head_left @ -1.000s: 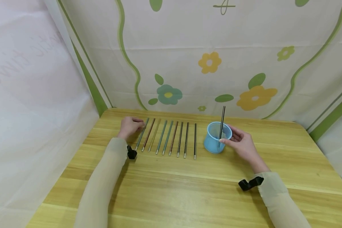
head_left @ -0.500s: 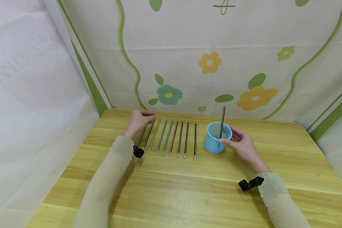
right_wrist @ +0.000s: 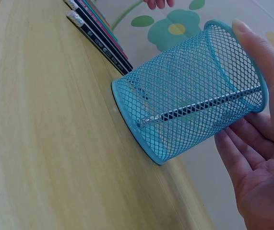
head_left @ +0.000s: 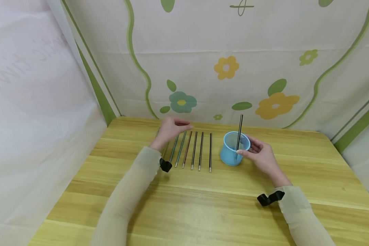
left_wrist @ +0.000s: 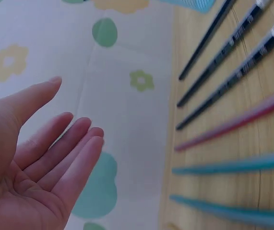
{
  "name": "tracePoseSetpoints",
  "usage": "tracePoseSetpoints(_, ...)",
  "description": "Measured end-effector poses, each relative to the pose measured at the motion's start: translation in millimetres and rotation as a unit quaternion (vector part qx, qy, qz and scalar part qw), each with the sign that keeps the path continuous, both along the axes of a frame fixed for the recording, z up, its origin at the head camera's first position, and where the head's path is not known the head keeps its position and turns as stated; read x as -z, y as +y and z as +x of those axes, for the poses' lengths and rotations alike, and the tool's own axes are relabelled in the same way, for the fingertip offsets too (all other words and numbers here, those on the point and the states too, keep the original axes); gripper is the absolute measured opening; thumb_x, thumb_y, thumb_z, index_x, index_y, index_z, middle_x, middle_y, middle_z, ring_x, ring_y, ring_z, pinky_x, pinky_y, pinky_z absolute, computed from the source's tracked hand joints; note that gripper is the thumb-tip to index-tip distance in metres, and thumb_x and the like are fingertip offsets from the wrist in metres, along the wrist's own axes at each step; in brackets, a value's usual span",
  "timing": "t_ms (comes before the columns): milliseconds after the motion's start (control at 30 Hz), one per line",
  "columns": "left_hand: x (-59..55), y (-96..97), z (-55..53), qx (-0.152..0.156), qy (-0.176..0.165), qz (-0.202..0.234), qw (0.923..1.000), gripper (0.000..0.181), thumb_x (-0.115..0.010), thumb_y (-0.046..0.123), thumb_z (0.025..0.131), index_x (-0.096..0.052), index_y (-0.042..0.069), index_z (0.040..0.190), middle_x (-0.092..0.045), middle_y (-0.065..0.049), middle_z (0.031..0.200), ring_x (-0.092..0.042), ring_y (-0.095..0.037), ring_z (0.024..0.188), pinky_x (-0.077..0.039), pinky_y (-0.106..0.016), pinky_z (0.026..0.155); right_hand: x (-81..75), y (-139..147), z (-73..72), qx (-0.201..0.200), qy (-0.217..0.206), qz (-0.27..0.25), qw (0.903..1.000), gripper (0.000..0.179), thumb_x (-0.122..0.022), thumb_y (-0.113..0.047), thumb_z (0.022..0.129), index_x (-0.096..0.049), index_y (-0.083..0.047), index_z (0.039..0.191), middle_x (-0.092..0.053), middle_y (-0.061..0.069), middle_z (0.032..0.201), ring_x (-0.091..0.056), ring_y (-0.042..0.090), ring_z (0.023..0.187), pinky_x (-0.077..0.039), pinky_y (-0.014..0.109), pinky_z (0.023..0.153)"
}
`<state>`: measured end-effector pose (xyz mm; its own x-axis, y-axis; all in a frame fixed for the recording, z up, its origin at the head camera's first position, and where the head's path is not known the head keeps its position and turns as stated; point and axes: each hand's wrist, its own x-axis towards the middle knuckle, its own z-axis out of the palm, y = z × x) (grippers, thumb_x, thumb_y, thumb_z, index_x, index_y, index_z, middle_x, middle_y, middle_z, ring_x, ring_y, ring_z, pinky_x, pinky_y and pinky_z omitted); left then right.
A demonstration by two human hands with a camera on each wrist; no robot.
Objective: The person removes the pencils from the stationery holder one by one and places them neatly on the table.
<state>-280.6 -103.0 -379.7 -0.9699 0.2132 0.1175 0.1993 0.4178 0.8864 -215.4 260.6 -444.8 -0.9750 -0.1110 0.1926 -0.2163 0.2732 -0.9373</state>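
Note:
My right hand holds a light blue mesh pencil cup upright on the table, thumb at the rim and fingers along the far side. Inside the cup leans one black pencil, eraser end down, as the right wrist view shows through the mesh. My left hand hovers over the far ends of a row of pencils, holding nothing; in the left wrist view its fingers are loosely extended. Black pencils, a red pencil and teal pencils lie side by side. My left arm hides the row's left end.
The wooden table runs up to a white flowered cloth at the back. Another white cloth hangs along the left side. Black wrist cameras sit on both sleeves.
My left hand has moved right along the far ends of the pencils, from the leftmost teal one to above the middle of the row. The right hand and the cup have stayed still.

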Motion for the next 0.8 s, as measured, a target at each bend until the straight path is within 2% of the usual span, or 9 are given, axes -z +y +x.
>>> tracePoseSetpoints(200, 3.4, 27.2, 4.5, 0.021, 0.006, 0.001, 0.9998, 0.031, -0.081, 0.030, 0.091, -0.077, 0.012, 0.115, -0.074, 0.004, 0.106, -0.068, -0.013, 0.096, -0.057, -0.034, 0.087, 1.2, 0.6, -0.9, 0.002, 0.000, 0.000, 1.0000, 0.072, -0.082, -0.018, 0.090, -0.047, -0.001, 0.151, -0.052, 0.024, 0.145, -0.058, 0.021, 0.126, -0.051, 0.018, 0.093)
tracePoseSetpoints(533, 10.5, 71.7, 9.1, 0.055, 0.018, 0.045, 0.9973, 0.039, -0.084, 0.028, 0.088, -0.074, 0.009, 0.120, -0.073, 0.001, 0.108, -0.068, -0.011, 0.096, -0.057, -0.026, 0.084, 1.7, 0.6, -0.9, 0.003, 0.000, 0.002, 1.0000, 0.070, -0.081, -0.015, 0.091, -0.047, -0.001, 0.151, -0.052, 0.024, 0.145, -0.058, 0.021, 0.127, -0.051, 0.018, 0.093)
tracePoseSetpoints(800, 12.9, 98.3, 10.1, 0.060, 0.016, 0.048, 0.9969, 0.038, -0.085, 0.024, 0.088, -0.073, 0.010, 0.121, -0.072, 0.003, 0.110, -0.065, -0.010, 0.097, -0.056, -0.023, 0.084, 2.9, -0.3, -1.9, 0.000, 0.002, 0.001, 1.0000, 0.069, -0.080, -0.014, 0.092, -0.047, -0.001, 0.151, -0.052, 0.024, 0.145, -0.056, 0.027, 0.128, -0.050, 0.018, 0.094)
